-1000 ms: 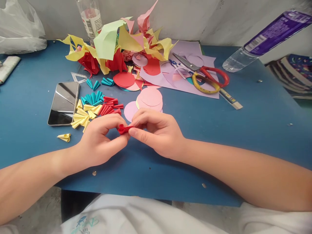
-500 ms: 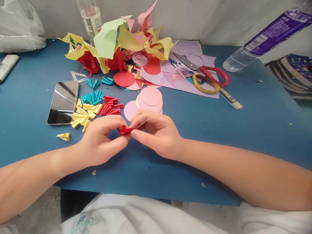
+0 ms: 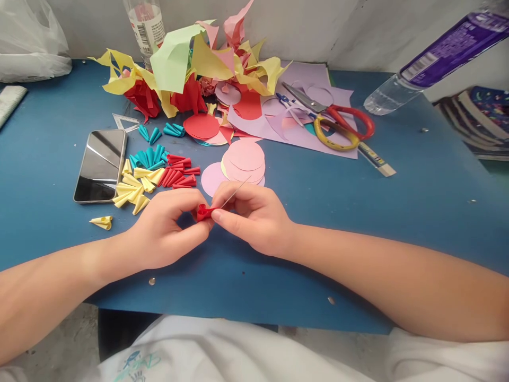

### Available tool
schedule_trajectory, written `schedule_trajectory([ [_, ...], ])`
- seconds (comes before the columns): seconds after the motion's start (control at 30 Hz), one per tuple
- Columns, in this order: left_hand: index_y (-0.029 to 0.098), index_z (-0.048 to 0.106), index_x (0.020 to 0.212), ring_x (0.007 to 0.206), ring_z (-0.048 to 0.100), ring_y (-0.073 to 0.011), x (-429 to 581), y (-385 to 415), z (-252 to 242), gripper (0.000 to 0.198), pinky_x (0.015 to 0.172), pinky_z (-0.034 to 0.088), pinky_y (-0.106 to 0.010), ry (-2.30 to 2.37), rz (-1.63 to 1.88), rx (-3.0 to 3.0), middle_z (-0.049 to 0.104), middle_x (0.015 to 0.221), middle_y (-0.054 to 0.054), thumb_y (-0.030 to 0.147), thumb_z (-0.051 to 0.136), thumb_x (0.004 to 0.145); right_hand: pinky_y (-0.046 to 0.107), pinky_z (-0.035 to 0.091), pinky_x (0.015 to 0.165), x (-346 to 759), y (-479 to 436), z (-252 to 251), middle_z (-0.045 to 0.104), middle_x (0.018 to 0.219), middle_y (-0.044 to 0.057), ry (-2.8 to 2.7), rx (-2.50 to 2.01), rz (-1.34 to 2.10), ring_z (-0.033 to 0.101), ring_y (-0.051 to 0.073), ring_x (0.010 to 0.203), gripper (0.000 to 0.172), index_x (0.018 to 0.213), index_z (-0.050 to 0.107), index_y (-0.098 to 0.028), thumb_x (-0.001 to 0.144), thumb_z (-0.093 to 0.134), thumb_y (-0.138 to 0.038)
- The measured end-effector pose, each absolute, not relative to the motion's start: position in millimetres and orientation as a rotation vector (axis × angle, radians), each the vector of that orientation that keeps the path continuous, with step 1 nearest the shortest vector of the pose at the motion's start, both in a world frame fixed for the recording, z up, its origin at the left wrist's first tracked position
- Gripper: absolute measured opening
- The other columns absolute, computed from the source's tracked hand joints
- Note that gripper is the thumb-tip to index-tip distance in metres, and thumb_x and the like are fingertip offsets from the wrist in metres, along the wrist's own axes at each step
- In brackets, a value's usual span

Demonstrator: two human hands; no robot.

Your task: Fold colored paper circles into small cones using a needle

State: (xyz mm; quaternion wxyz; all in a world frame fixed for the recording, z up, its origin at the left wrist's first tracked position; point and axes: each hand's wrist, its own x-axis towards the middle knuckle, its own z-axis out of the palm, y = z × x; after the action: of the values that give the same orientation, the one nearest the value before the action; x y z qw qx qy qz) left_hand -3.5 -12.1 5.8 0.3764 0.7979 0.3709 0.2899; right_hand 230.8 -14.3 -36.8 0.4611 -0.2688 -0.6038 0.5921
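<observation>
Low over the table, my left hand [image 3: 167, 225] is closed, pinching a partly curled piece of red paper [image 3: 203, 212] between thumb and fingers. My right hand [image 3: 258, 217] meets it from the other side, its thumb and fingertips closed on the paper's right end. A thin needle-like rod [image 3: 235, 193] sticks up and right out of the right hand's grip; its lower end is hidden. Just beyond the hands lie small rolled paper cones in red [image 3: 178, 172], yellow [image 3: 129, 192] and teal [image 3: 149, 157]. Pink and lilac paper discs [image 3: 244, 155] overlap behind my right fingers.
A phone [image 3: 101, 167] lies left of the cones, with a lone yellow cone [image 3: 102, 222] nearer me. Scissors [image 3: 334, 119] rest on a lilac sheet [image 3: 294, 132]. Behind are paper scraps [image 3: 170, 66], a clear bottle [image 3: 146, 29] and a purple-labelled bottle [image 3: 433, 55].
The curl in the red paper looks slightly tighter and stands higher. The rod has tilted a little more upright. Both hands keep nearly the same place.
</observation>
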Motion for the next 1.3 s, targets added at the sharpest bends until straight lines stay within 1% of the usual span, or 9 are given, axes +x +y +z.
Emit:
schedule_trajectory([
  [0.07, 0.026, 0.063, 0.078, 0.069, 0.062, -0.0181, -3.4, -12.1, 5.0, 0.022, 0.068, 0.053, -0.032, 0.954, 0.751, 2.067, 0.070, 0.074, 0.002, 0.023, 0.070, 0.099, 0.035, 0.059, 0.067, 230.5, -14.0, -35.9, 0.081, 0.083, -0.002, -1.488, -0.666, 1.465, 0.071, 0.020, 0.072, 0.020, 0.093, 0.086, -0.026, 0.089, 0.101, -0.014],
  [0.2, 0.027, 0.060, 0.078, 0.070, 0.062, -0.0188, -3.2, -11.1, 8.1, 0.023, 0.068, 0.053, -0.033, 0.955, 0.643, 2.097, 0.070, 0.075, 0.000, 0.021, 0.069, 0.099, 0.035, 0.058, 0.066, 229.0, -13.9, -33.9, 0.080, 0.080, -0.003, -1.478, -0.702, 1.468, 0.070, 0.019, 0.070, 0.019, 0.091, 0.083, -0.026, 0.088, 0.101, -0.019],
  [0.37, 0.027, 0.056, 0.077, 0.067, 0.057, -0.0176, -3.5, -11.3, 8.2, 0.025, 0.066, 0.049, -0.033, 0.947, 0.674, 2.134, 0.064, 0.073, 0.002, 0.020, 0.066, 0.098, 0.035, 0.057, 0.064, 227.5, -13.6, -33.0, 0.078, 0.077, -0.003, -1.482, -0.748, 1.491, 0.068, 0.019, 0.068, 0.021, 0.088, 0.081, -0.026, 0.088, 0.102, -0.025],
  [0.57, 0.028, 0.055, 0.077, 0.066, 0.056, -0.0183, -4.2, -9.6, 7.9, 0.025, 0.064, 0.048, -0.034, 0.926, 0.635, 2.154, 0.065, 0.072, 0.001, 0.018, 0.067, 0.097, 0.034, 0.056, 0.064, 228.2, -12.4, -36.3, 0.078, 0.077, -0.002, -1.477, -0.750, 1.507, 0.067, 0.019, 0.069, 0.022, 0.088, 0.082, -0.024, 0.086, 0.104, -0.024],
  [0.77, 0.028, 0.055, 0.076, 0.067, 0.057, -0.0194, -3.3, -7.8, 8.5, 0.026, 0.066, 0.051, -0.035, 0.954, 0.610, 2.155, 0.066, 0.072, 0.000, 0.022, 0.069, 0.097, 0.036, 0.057, 0.067, 229.6, -13.4, -38.4, 0.078, 0.080, -0.001, -1.485, -0.765, 1.512, 0.068, 0.020, 0.072, 0.023, 0.090, 0.082, -0.024, 0.089, 0.104, -0.027],
  [1.03, 0.028, 0.052, 0.079, 0.068, 0.057, -0.0180, -4.8, -8.9, 8.0, 0.027, 0.067, 0.049, -0.033, 0.912, 0.604, 2.207, 0.064, 0.074, 0.001, 0.018, 0.067, 0.101, 0.034, 0.056, 0.067, 229.4, -14.1, -42.4, 0.077, 0.082, -0.001, -1.505, -0.758, 1.486, 0.066, 0.019, 0.073, 0.025, 0.093, 0.080, -0.026, 0.098, 0.102, -0.037],
  [1.13, 0.027, 0.051, 0.081, 0.071, 0.059, -0.0177, -4.9, -9.4, 10.1, 0.027, 0.070, 0.051, -0.031, 0.937, 0.529, 2.239, 0.064, 0.076, 0.001, 0.020, 0.064, 0.104, 0.036, 0.056, 0.067, 229.4, -14.9, -41.2, 0.078, 0.083, 0.001, -1.525, -0.784, 1.488, 0.066, 0.021, 0.075, 0.031, 0.094, 0.079, -0.026, 0.100, 0.103, -0.043],
  [1.23, 0.026, 0.050, 0.082, 0.072, 0.059, -0.0168, -4.7, -9.2, 11.2, 0.027, 0.072, 0.050, -0.030, 0.945, 0.482, 2.265, 0.062, 0.076, 0.002, 0.019, 0.061, 0.106, 0.037, 0.056, 0.068, 229.1, -15.3, -37.2, 0.078, 0.082, 0.002, -1.528, -0.827, 1.519, 0.065, 0.021, 0.075, 0.039, 0.091, 0.077, -0.026, 0.100, 0.105, -0.052],
  [1.3, 0.026, 0.049, 0.083, 0.071, 0.058, -0.0163, -4.8, -8.9, 11.0, 0.027, 0.072, 0.049, -0.030, 0.929, 0.480, 2.278, 0.061, 0.076, 0.002, 0.018, 0.060, 0.106, 0.037, 0.055, 0.067, 228.9, -15.1, -35.3, 0.075, 0.080, 0.001, -1.527, -0.832, 1.529, 0.063, 0.020, 0.073, 0.041, 0.090, 0.076, -0.026, 0.099, 0.106, -0.053],
])
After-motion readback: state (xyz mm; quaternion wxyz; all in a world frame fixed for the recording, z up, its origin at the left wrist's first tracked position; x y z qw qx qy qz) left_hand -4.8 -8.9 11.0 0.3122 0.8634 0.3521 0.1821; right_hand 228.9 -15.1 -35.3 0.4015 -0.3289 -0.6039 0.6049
